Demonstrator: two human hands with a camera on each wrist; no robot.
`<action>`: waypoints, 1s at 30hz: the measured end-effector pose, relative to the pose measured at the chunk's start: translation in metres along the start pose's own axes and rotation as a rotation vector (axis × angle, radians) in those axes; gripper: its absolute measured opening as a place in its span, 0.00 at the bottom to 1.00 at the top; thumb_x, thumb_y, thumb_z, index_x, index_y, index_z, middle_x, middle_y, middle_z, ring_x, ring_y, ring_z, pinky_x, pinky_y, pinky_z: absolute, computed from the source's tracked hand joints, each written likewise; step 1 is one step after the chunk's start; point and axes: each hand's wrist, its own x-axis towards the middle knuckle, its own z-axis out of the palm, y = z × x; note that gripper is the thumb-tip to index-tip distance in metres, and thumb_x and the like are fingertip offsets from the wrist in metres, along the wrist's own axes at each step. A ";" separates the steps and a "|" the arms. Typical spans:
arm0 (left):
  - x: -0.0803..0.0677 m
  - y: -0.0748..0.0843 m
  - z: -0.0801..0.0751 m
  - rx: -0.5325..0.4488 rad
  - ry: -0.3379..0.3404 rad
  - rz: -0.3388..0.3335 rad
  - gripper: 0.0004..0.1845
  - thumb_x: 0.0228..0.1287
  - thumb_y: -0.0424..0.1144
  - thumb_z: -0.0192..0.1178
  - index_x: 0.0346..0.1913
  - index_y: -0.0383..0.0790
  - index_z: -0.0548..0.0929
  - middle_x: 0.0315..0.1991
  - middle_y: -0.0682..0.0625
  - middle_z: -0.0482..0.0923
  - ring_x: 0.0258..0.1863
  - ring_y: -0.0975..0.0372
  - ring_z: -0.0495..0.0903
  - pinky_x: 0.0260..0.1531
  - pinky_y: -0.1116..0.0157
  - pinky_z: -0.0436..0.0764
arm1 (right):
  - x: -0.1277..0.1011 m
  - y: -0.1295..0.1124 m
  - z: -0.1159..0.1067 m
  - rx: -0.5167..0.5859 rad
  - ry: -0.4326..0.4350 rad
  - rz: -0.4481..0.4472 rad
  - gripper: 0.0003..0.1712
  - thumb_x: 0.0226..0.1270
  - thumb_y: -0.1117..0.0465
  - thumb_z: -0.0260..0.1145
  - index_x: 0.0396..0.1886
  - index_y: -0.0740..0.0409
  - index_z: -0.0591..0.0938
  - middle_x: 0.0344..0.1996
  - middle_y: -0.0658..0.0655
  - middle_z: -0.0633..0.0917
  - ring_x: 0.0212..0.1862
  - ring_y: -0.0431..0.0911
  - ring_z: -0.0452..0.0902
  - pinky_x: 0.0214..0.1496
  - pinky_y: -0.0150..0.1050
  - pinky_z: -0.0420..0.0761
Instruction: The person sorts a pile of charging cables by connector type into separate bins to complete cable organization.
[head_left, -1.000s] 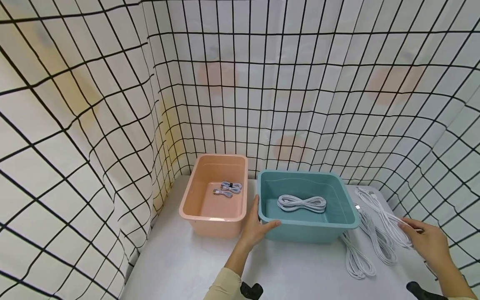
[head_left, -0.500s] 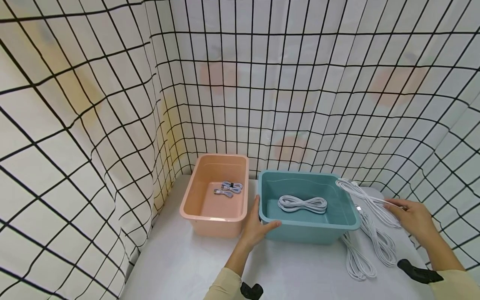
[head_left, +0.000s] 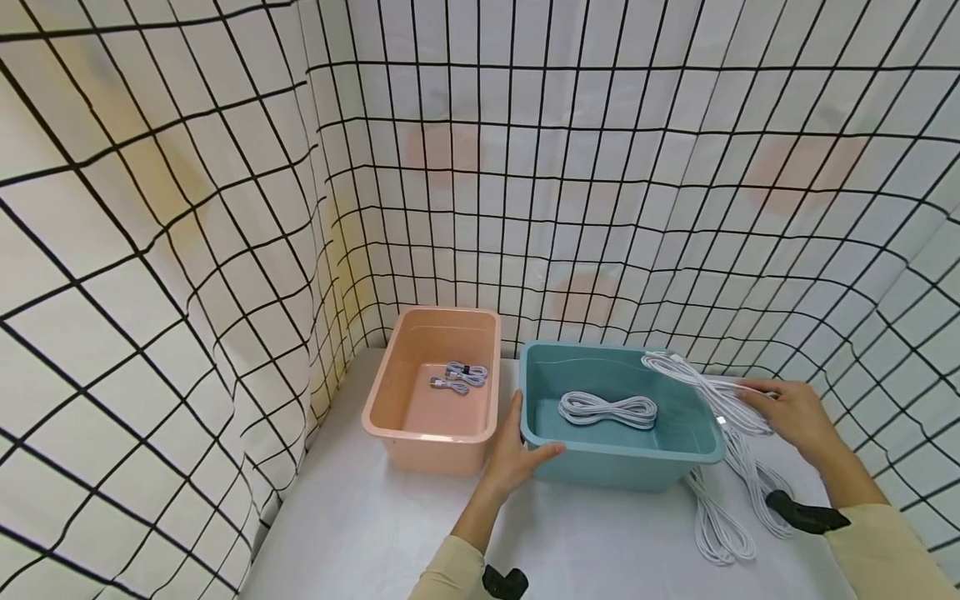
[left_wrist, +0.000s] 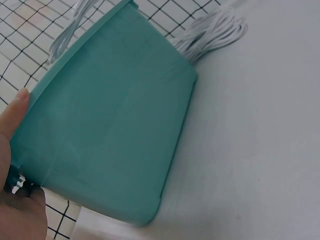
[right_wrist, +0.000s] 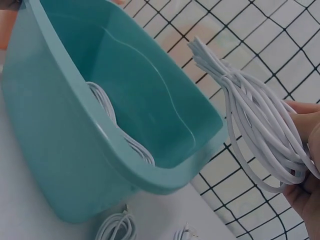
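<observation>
My right hand (head_left: pixel 795 417) grips a coiled white cable (head_left: pixel 708 387), whose far end overlaps the right rim of the teal bin (head_left: pixel 622 462) in the head view. In the right wrist view this cable (right_wrist: pixel 260 115) hangs beside the bin's rim, fingers and thumb pinching its near end. My left hand (head_left: pixel 513 454) holds the bin's front left corner, thumb along the front and fingers at the side. Inside the bin lies another coiled white cable (head_left: pixel 607 410). Two more white cables, one coil (head_left: pixel 720 525) in front and another coil (head_left: pixel 753 475) behind it, lie right of the bin.
Left of the teal bin stands a peach bin (head_left: pixel 431 442) with small short cables (head_left: pixel 465 373) inside. A black grid net (head_left: pixel 525 208) over pale cloth rises behind and on both sides. All stands on a white table (head_left: pixel 360 525).
My right hand has lifted the coiled white cable from the table at the right and carried it left to the teal bin's right edge. My left hand stays on the bin.
</observation>
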 end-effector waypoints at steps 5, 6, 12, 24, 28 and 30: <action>-0.001 0.000 -0.001 -0.008 -0.003 -0.001 0.63 0.57 0.50 0.79 0.85 0.48 0.46 0.83 0.47 0.47 0.80 0.50 0.51 0.73 0.43 0.58 | 0.009 -0.010 0.002 -0.006 -0.027 -0.045 0.27 0.82 0.53 0.61 0.62 0.74 0.80 0.54 0.79 0.81 0.48 0.63 0.79 0.37 0.50 0.78; -0.001 -0.001 0.000 -0.007 -0.003 -0.004 0.63 0.57 0.50 0.79 0.85 0.49 0.46 0.83 0.48 0.47 0.80 0.50 0.51 0.73 0.43 0.59 | 0.011 -0.012 0.002 -0.002 -0.034 -0.053 0.27 0.81 0.53 0.61 0.62 0.74 0.80 0.54 0.79 0.81 0.48 0.64 0.79 0.38 0.50 0.79; -0.002 -0.001 0.000 -0.006 -0.007 -0.023 0.62 0.57 0.49 0.79 0.85 0.52 0.46 0.83 0.50 0.46 0.80 0.52 0.50 0.73 0.44 0.58 | 0.024 -0.023 0.006 0.001 -0.062 -0.085 0.25 0.81 0.54 0.61 0.61 0.73 0.81 0.54 0.77 0.82 0.50 0.65 0.79 0.40 0.53 0.80; 0.000 0.000 0.000 0.004 -0.005 -0.018 0.62 0.57 0.51 0.79 0.85 0.52 0.46 0.83 0.51 0.46 0.80 0.52 0.51 0.73 0.45 0.60 | 0.051 -0.057 0.023 -0.005 -0.171 -0.136 0.23 0.78 0.53 0.65 0.58 0.68 0.84 0.52 0.70 0.84 0.47 0.59 0.80 0.40 0.48 0.81; 0.000 0.001 -0.001 0.002 -0.010 -0.033 0.63 0.56 0.54 0.79 0.85 0.53 0.45 0.83 0.52 0.46 0.80 0.52 0.52 0.72 0.46 0.61 | 0.055 -0.064 0.028 0.008 -0.196 -0.137 0.23 0.78 0.52 0.65 0.59 0.67 0.85 0.51 0.69 0.85 0.46 0.59 0.79 0.40 0.47 0.80; 0.000 0.000 -0.001 -0.002 -0.009 -0.035 0.63 0.56 0.54 0.79 0.85 0.53 0.45 0.83 0.51 0.46 0.80 0.52 0.52 0.72 0.45 0.61 | 0.057 -0.067 0.030 0.003 -0.200 -0.145 0.23 0.78 0.52 0.65 0.59 0.67 0.85 0.52 0.69 0.85 0.46 0.58 0.79 0.40 0.47 0.80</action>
